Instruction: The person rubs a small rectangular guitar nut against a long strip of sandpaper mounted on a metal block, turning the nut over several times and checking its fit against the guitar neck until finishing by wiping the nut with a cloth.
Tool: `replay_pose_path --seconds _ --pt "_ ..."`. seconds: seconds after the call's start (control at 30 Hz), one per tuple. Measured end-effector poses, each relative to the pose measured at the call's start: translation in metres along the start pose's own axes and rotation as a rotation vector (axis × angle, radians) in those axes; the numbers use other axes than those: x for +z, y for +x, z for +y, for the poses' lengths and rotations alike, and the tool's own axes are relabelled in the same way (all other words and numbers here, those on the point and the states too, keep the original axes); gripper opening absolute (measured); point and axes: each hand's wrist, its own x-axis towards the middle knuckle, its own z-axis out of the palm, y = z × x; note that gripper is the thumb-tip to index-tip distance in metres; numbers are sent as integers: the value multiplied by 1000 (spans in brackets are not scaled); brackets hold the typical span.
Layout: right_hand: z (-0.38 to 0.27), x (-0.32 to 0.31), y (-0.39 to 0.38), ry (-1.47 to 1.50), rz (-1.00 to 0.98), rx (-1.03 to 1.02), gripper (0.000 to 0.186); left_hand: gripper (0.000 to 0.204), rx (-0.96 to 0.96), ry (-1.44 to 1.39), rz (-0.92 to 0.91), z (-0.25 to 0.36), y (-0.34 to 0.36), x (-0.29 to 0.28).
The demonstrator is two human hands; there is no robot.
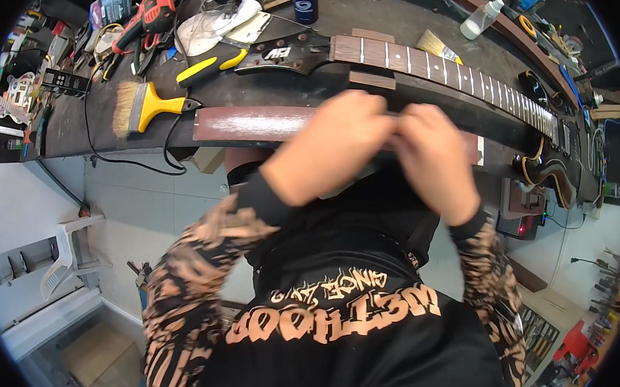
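Note:
Both my hands meet above a long, narrow reddish-brown bar (pixel 247 122) with a pale, whitish sheen, lying along the near edge of the bench. My left hand (pixel 346 135) is closed, its knuckles up and slightly smeared by motion. Right beside it, my right hand (pixel 433 155) is closed too, fingertips curled toward the left one. Whatever they pinch, if anything, is hidden under the fingers. Just beyond lies an electric guitar with a fretted neck (pixel 434 67), a black headstock (pixel 280 56) toward the left and a dark body (pixel 552 178) at the right.
A yellow-handled brush (pixel 159 104) lies left of the bar, near a yellow-handled tool (pixel 202 69) and a black cable (pixel 97 153). Farther back are a red power sander (pixel 157 10), a dark bottle (pixel 304 2), a clear squeeze bottle (pixel 482 20) and another brush (pixel 437 45).

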Motion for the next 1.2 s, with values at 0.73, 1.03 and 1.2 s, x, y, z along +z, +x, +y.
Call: replay_pose_path --seconds 0.73,1.03,1.2 --pt "48 -62 -40 -87 21 85 16 9 81 39 36 37 65 74" --pt "-120 131 114 33 165 -214 9 29 -321 208 -102 -48 -101 -162" --pt "-33 60 40 -12 104 -144 11 32 -109 115 -93 -32 -46 -68"
